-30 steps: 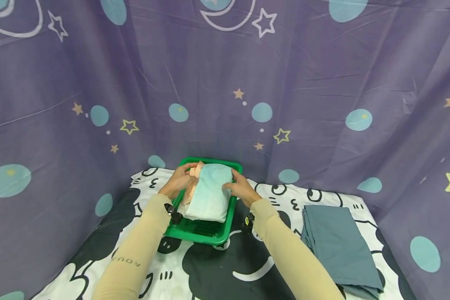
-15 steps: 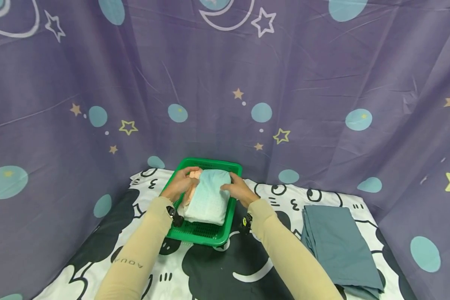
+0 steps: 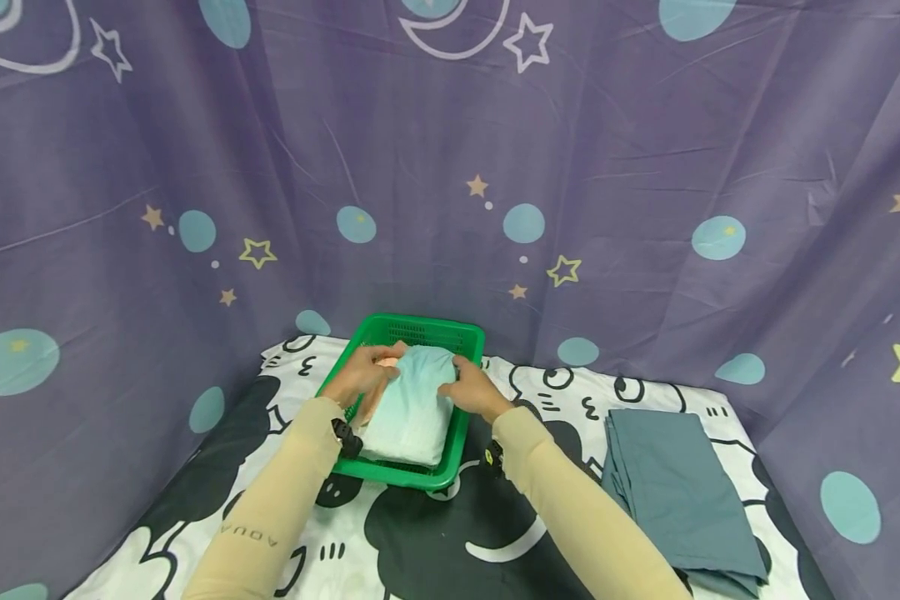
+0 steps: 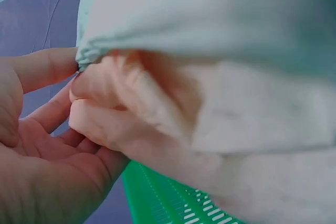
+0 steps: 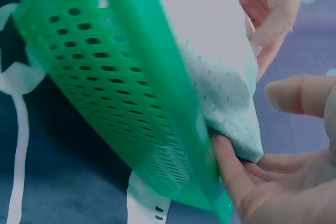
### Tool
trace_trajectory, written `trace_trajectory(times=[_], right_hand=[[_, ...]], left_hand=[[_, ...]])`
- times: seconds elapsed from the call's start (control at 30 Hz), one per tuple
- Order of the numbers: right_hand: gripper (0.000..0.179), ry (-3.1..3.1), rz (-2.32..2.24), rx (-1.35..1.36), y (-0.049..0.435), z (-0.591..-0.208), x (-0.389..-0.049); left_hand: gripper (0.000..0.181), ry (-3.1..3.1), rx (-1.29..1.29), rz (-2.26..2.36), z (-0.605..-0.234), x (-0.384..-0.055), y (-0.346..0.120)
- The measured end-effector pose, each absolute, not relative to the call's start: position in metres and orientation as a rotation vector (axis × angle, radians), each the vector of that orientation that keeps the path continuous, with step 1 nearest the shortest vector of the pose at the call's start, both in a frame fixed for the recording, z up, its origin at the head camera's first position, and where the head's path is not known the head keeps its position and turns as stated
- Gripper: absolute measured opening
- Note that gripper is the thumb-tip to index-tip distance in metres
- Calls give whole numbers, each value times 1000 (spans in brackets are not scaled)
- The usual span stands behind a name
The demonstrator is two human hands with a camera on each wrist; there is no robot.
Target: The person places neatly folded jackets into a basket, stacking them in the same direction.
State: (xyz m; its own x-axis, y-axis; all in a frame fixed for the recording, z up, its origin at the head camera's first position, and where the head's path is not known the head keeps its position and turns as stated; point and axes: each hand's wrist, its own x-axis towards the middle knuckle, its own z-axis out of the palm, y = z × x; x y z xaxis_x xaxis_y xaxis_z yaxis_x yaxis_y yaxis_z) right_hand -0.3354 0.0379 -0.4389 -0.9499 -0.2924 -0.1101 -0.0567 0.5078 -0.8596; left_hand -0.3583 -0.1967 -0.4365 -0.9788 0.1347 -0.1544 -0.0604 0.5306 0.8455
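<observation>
A folded mint-to-white cloth (image 3: 412,412) with small dots lies over peach folded fabric (image 4: 126,124), both inside a green plastic basket (image 3: 393,477). My left hand (image 3: 360,375) pinches the far left corner of this stack, thumb at the mint edge and fingers below the peach layers. On the opposite side is my right hand (image 3: 476,390). Its fingers reach under the mint cloth's edge beside the basket rim, and its thumb stands off the fabric in the right wrist view. The cloth hides most of the basket floor.
To the right lies a folded grey-blue cloth (image 3: 678,492) on a black-and-white cartoon-print sheet (image 3: 465,542). A purple curtain (image 3: 435,250) with stars and moons hangs close behind the basket. Each wrist carries a small black device.
Both hands have brought the cloth stack down and toward me in the basket, so more of the basket's far end shows. My right thumb has come off the cloth's top.
</observation>
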Motion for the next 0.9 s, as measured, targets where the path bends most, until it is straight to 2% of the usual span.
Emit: trace_trajectory(times=[0.3, 0.7, 0.9], right_hand=[[62, 2861, -1003, -574, 22, -450, -317], [46, 3075, -459, -571, 11, -463, -310], [39, 3067, -250, -601, 11, -464, -311]], left_hand=[[45, 2598, 112, 1335, -442, -348, -200], [54, 2670, 226, 971, -438, -351, -193], [56, 2692, 189, 719, -433, -352, -186]])
